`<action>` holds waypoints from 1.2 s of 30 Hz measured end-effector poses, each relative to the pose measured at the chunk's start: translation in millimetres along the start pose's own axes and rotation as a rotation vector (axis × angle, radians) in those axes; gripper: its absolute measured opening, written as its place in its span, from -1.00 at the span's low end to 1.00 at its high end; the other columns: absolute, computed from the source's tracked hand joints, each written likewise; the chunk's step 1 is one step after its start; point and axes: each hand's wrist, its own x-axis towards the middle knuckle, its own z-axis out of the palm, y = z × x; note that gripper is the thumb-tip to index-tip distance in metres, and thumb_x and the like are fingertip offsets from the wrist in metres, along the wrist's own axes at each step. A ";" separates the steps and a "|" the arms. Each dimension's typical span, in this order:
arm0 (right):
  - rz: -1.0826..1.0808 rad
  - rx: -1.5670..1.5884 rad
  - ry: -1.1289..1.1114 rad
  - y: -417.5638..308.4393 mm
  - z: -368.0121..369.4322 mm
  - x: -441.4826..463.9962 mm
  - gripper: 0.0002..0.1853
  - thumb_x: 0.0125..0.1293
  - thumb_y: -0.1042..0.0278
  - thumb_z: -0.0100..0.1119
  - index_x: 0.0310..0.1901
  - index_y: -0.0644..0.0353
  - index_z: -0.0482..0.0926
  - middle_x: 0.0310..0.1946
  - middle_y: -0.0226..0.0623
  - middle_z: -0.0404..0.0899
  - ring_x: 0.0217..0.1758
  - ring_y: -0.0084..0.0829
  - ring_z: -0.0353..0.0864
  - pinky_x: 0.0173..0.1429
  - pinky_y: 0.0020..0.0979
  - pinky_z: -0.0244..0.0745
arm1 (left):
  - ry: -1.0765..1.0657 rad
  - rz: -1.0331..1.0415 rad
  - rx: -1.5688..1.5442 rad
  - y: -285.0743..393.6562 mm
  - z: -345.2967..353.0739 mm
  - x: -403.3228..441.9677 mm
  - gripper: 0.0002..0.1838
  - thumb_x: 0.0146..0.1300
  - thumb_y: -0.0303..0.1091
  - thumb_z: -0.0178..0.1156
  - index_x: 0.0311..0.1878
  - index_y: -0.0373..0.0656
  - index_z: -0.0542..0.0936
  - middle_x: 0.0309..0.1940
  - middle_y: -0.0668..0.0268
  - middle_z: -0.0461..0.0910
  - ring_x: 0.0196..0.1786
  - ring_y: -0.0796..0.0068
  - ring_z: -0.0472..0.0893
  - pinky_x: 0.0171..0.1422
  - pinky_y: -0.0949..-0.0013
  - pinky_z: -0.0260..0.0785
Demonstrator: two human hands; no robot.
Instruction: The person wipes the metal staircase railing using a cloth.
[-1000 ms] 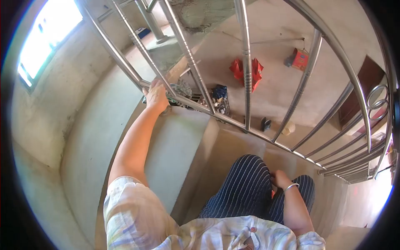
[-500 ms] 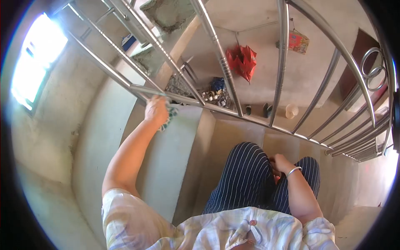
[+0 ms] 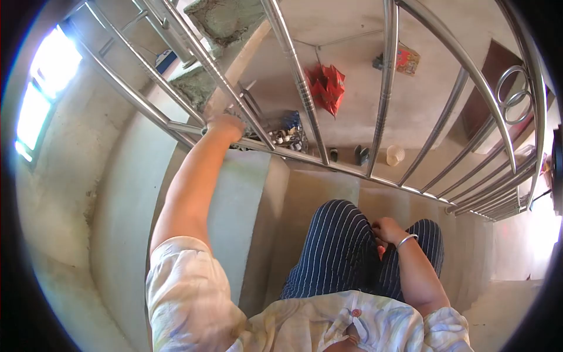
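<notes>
My left hand (image 3: 226, 127) is stretched out to the lower rail (image 3: 252, 142) of a stainless steel stair railing, at the foot of its slanted bars. Its fingers are closed and a little blurred. The green and white cloth seen in it half a second ago is now almost wholly hidden behind the hand and rail. My right hand (image 3: 387, 230), with a silver bangle (image 3: 407, 239) at the wrist, rests curled between my knees against the striped trousers (image 3: 334, 252). Its fingertips are partly hidden, and I cannot make out whether anything is in them.
Concrete steps (image 3: 231, 205) lie under and left of me. Beyond the bars, a red folded umbrella (image 3: 329, 88) and a printed bag (image 3: 406, 60) hang on the wall. Below stand a pale bucket (image 3: 395, 155), dark shoes (image 3: 361, 154) and a rack (image 3: 287, 138). A bright window (image 3: 44, 88) is at left.
My left hand has moved up and farther forward, from the near side of the lower rail onto and over it. The cloth has gone out of sight behind it. My right hand stays between the knees.
</notes>
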 end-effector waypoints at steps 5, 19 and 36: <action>0.045 0.033 -0.016 -7.7 -4.2 -2.2 -0.79 0.01 0.34 0.04 -0.32 0.22 0.54 -0.39 -0.04 0.53 -0.28 -0.11 0.52 -0.17 -0.26 0.40 | -0.023 -0.007 -0.526 25.3 -5.5 4.1 -0.46 0.12 0.13 -0.19 -0.04 -0.07 0.46 0.00 0.15 0.40 0.08 0.19 0.37 0.13 0.29 0.19; 0.014 0.088 -0.009 -4.0 0.6 4.3 -0.81 0.01 0.41 0.01 -0.33 0.27 0.53 -0.44 -0.01 0.52 -0.32 -0.11 0.53 -0.23 -0.28 0.41 | 0.726 0.402 -0.442 29.2 66.5 -33.9 -0.76 -0.01 -0.35 0.06 -0.22 -0.12 0.50 -0.15 0.23 0.46 0.05 0.20 0.34 0.06 0.14 0.18; 0.045 0.063 -0.058 -3.9 4.3 12.7 -0.79 -0.06 0.37 0.04 -0.35 0.21 0.55 -0.40 0.05 0.49 -0.28 -0.01 0.49 -0.17 -0.18 0.39 | 1.204 0.303 -2.148 -9.5 -109.0 -81.0 -0.50 0.11 -0.12 0.09 0.05 -0.19 0.26 -0.12 0.25 0.40 -0.07 0.43 0.41 0.03 0.30 0.26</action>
